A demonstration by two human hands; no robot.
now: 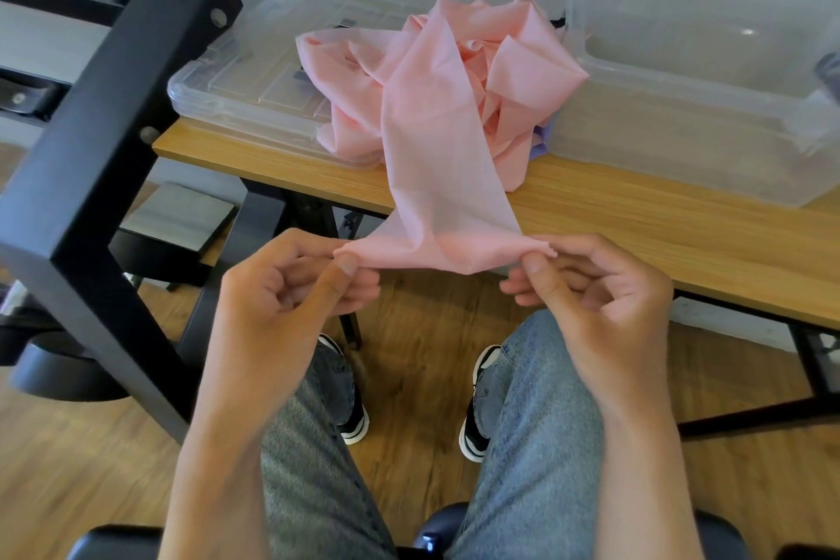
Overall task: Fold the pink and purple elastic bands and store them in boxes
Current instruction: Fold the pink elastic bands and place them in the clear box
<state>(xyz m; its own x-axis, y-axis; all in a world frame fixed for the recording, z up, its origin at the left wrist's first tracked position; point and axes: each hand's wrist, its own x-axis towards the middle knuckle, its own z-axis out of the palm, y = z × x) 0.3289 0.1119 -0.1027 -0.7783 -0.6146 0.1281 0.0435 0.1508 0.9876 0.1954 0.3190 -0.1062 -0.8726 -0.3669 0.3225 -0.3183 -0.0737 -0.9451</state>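
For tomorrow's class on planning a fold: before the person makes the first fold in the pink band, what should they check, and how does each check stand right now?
1. Left hand pinches one corner of the pink band: ok.
2. Right hand pinches the other corner: ok.
3. Held end spread flat between the hands: ok, though slightly bunched at the right pinch.
4. Rest of the band free of the pile: not ok; it trails up into a crumpled pink heap on the table.
5. Open clear box ready to receive it: ok; it appears open.
6. Purple band separated: not ok; only a sliver shows under the pink heap.
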